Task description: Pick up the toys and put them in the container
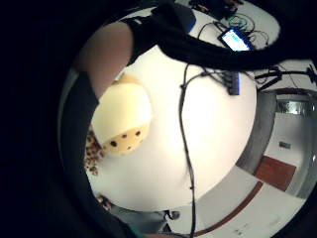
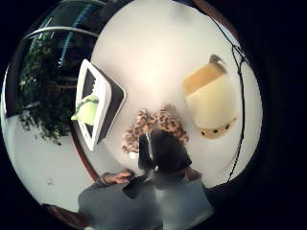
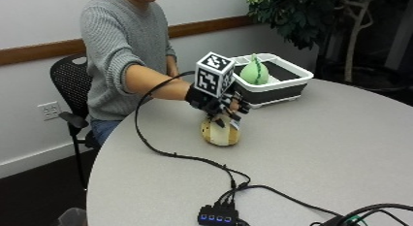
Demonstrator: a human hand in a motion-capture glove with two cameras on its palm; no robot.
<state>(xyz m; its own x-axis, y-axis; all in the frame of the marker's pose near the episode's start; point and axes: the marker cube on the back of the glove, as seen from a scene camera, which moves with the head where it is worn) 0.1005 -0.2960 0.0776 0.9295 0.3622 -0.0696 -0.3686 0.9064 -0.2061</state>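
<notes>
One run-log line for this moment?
right hand: over yellow plush toy, grip unclear | spotted toy: on table | green toy: in container

You wear a grey ribbed sweater [image 3: 119, 37] with its sleeve pushed up above the elbow, blue jeans [image 3: 103, 127], and a black strapped glove on your right hand [image 3: 216, 104], fingertips bare

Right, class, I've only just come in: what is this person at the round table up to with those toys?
A person seated at the round table is tidying toys into a white container. A green toy already sits inside it. The gloved right hand hovers right above a yellow plush toy on the tabletop, but whether it has a grip on it is unclear. A spotted toy also lies on the table, nearer the person.
</notes>
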